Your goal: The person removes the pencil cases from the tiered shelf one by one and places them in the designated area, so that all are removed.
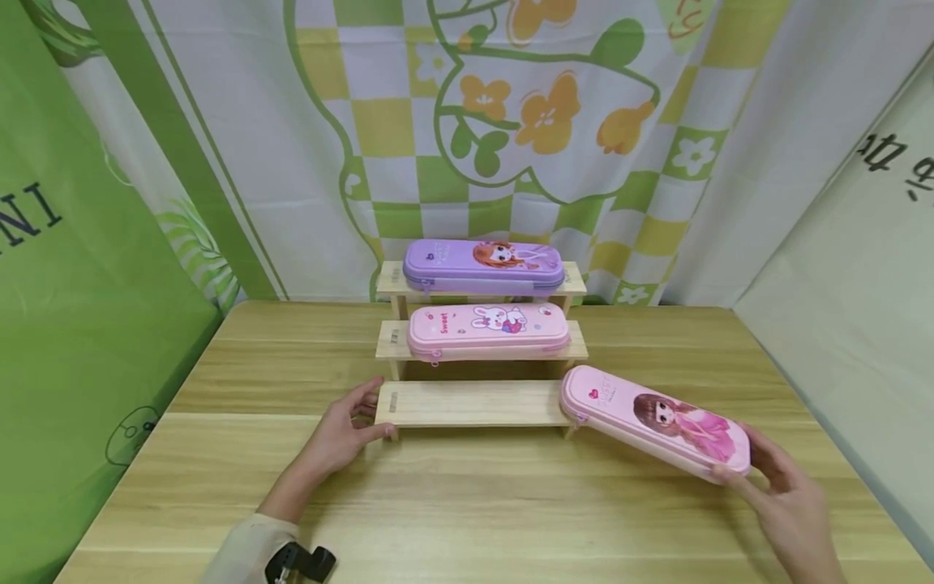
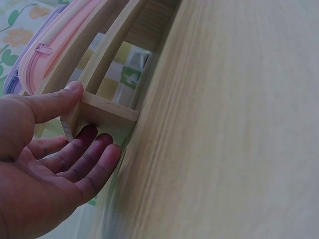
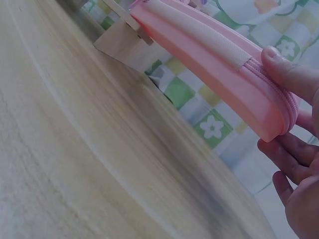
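A pink pencil case (image 1: 654, 422) with a long-haired doll picture slants up off the table, its left end over the right end of the wooden stand's (image 1: 467, 404) lowest step. My right hand (image 1: 788, 495) grips its other end, thumb on the zipper side in the right wrist view. My left hand (image 1: 339, 434) holds the left end of that bare lowest step, the thumb (image 2: 57, 102) at its front edge and the fingers round the end. Lying on the middle step is a pink rabbit pencil case (image 1: 489, 331), and on the top step a purple one (image 1: 481, 266).
The stand is on a wood-grain table (image 1: 467, 503). Behind hangs a curtain (image 1: 394, 162) with green and yellow checks and flowers. A green cloth (image 1: 87, 268) closes the left side and a pale one (image 1: 861, 268) the right.
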A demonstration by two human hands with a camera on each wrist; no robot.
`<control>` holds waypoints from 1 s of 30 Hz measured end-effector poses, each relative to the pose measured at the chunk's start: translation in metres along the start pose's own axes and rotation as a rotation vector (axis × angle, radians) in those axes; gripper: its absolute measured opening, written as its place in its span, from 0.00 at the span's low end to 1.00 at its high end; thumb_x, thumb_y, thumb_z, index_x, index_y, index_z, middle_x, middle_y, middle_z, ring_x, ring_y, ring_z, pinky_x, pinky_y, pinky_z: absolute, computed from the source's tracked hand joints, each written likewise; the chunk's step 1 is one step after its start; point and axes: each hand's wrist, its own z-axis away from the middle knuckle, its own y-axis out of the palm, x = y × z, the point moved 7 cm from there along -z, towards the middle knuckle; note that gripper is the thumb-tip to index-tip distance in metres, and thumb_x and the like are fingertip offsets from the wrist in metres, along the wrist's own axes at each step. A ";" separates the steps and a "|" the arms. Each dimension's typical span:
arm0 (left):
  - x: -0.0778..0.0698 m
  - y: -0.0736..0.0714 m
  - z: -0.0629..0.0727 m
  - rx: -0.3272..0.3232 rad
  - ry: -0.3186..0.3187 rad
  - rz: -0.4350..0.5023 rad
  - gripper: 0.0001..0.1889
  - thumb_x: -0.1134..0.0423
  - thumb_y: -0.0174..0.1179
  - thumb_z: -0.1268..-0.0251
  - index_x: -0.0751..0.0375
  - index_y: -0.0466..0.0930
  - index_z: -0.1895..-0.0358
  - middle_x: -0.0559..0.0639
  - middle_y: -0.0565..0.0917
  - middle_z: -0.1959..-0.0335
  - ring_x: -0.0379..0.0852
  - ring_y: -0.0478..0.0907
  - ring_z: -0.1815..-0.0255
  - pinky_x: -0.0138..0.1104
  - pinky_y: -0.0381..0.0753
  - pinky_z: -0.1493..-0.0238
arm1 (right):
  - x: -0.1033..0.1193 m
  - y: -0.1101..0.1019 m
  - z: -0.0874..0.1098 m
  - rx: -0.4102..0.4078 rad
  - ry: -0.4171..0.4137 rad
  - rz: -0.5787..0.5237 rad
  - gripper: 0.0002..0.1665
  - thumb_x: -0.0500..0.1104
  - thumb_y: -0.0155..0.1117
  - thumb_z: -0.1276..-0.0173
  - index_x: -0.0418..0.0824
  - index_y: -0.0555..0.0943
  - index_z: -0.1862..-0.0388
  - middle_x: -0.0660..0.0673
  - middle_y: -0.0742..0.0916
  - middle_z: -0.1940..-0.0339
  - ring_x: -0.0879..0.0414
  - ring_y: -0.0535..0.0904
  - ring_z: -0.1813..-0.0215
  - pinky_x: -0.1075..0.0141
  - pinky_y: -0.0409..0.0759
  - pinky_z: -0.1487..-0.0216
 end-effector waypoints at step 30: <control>-0.001 0.000 0.002 -0.010 0.008 -0.003 0.43 0.70 0.72 0.43 0.70 0.61 0.25 0.63 0.80 0.47 0.54 0.78 0.47 0.45 0.81 0.40 | -0.022 -0.001 -0.001 -0.247 0.380 0.329 0.43 0.50 0.79 0.40 0.46 0.73 0.27 0.71 0.83 0.50 0.81 0.70 0.56 0.86 0.64 0.54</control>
